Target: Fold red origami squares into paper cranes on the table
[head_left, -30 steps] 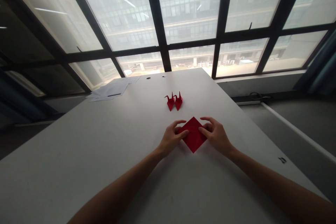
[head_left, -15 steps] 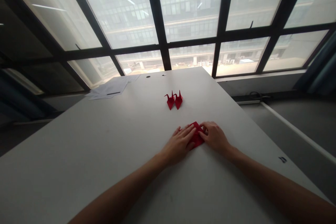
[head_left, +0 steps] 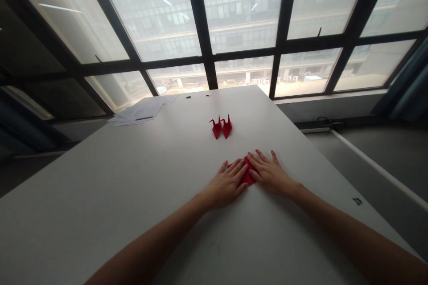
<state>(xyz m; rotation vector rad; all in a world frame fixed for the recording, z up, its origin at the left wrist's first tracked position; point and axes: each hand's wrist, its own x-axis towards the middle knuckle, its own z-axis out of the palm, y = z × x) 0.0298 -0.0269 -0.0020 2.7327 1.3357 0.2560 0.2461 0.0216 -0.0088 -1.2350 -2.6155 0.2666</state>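
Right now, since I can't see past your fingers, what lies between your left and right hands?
Red paper lies between the left hand and the right hand, both partly covering it; the head view shows this.

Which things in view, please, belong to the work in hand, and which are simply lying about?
In hand:
red paper, partly covered by the left hand and right hand

Lying about:
two red paper cranes, untouched, probably related by colour
white sheets, far left
thin dark stick on those sheets
small dark item, right

No readable text
Any print on the flat white paper sheets [head_left: 138, 111] is too faint; the small dark mark [head_left: 357, 201] on the white tabletop [head_left: 117, 182] is indistinct.
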